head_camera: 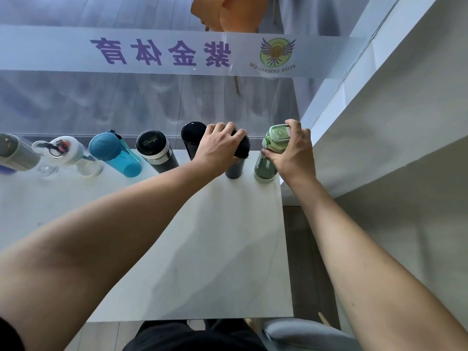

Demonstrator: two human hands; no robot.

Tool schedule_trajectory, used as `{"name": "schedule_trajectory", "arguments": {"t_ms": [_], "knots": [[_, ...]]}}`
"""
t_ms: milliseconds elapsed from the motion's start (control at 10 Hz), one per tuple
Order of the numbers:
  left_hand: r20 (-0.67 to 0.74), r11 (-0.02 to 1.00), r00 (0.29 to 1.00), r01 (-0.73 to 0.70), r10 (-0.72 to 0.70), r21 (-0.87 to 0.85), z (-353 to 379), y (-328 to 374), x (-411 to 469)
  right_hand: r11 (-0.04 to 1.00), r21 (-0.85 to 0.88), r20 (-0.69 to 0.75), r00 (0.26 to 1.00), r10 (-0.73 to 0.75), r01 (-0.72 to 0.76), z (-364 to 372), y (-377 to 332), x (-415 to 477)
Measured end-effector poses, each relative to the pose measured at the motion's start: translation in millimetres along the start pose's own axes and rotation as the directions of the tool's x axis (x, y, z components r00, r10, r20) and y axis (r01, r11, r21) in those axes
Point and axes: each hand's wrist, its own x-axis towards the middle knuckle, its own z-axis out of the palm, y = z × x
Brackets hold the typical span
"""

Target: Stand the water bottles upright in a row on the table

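Several water bottles stand upright in a row along the far edge of the white table (pixel 177 249). From the left: a grey bottle (pixel 15 153), a clear bottle with a white lid (pixel 73 155), a blue bottle (pixel 114 153), a black flask with a silver band (pixel 157 153), a black tumbler (pixel 192 138), a dark grey bottle (pixel 239 158) and a green bottle (pixel 268 155). My left hand (pixel 217 145) grips the dark grey bottle's top. My right hand (pixel 291 150) holds the green bottle by its lid.
A glass partition with purple lettering (pixel 162 53) runs just behind the row. A white shelf unit (pixel 379 122) stands close on the right, beside the green bottle. An orange chair (pixel 228 13) is beyond the glass. A grey chair seat (pixel 304 333) is near my legs.
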Motion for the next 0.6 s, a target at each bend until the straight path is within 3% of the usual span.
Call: {"name": "schedule_trajectory", "arguments": {"t_ms": [400, 500, 600], "knots": [[-0.036, 1.0, 0.999, 0.003, -0.002, 0.015, -1, 4, -6, 0.999, -0.036, -0.033, 0.999, 0.002, -0.004, 1, -5, -7], [-0.053, 1.0, 0.998, -0.017, 0.017, 0.01, -7, 0, -14, 0.996, -0.066, -0.065, 0.996, -0.061, 0.057, -3, -10, -9], [-0.13, 0.996, 0.99, 0.042, -0.052, -0.081, -23, -5, -36, 0.987, -0.03, -0.137, 0.978, -0.158, 0.155, -10, -27, -19]]}}
